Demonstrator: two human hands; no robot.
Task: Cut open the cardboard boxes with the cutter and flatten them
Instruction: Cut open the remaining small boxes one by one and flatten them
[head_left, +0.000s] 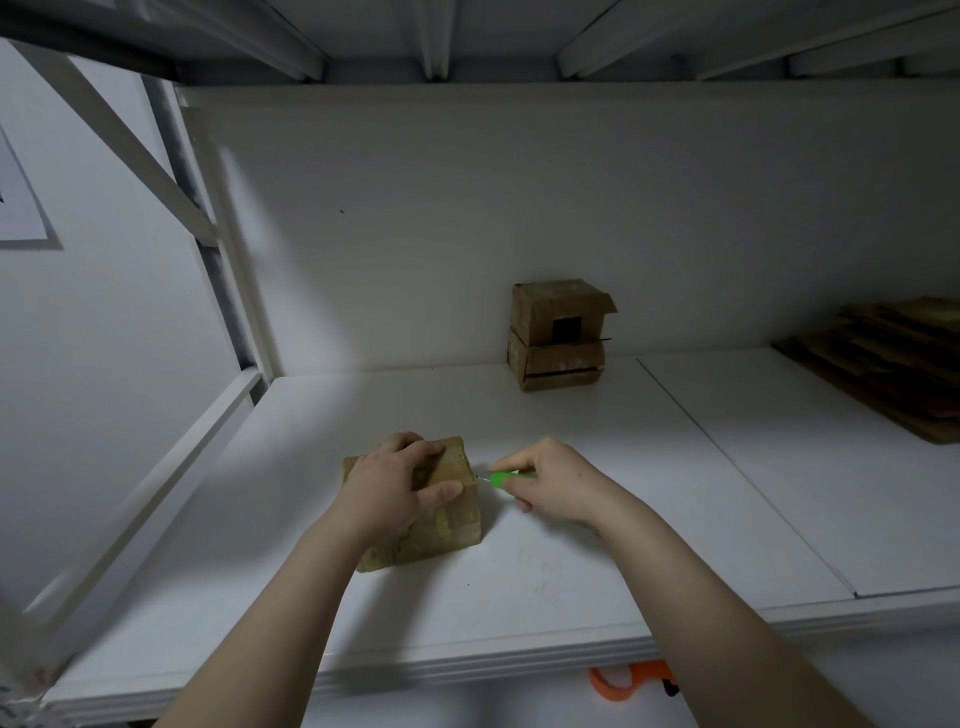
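A small cardboard box (452, 519) is stood on the white shelf (571, 561), toward 6 o'clock of the view and near the front edge. It is held down from above by the left grip (400, 483), whose fingers are curled over the top with the thumb laid along the near side. At 3 o'clock of the box a green cutter (506, 478) is clasped in the right grip (550, 483), its blade tip set at the box's upper right edge. The box is judged light and fairly stiff, with worn, taped faces that may crumple or slide under the blade. It is best pinned by its top, with fingers kept off the seam. Two stacked boxes (558, 338) are seen at 1 o'clock and flattened cardboard (893, 364) at 2 o'clock.
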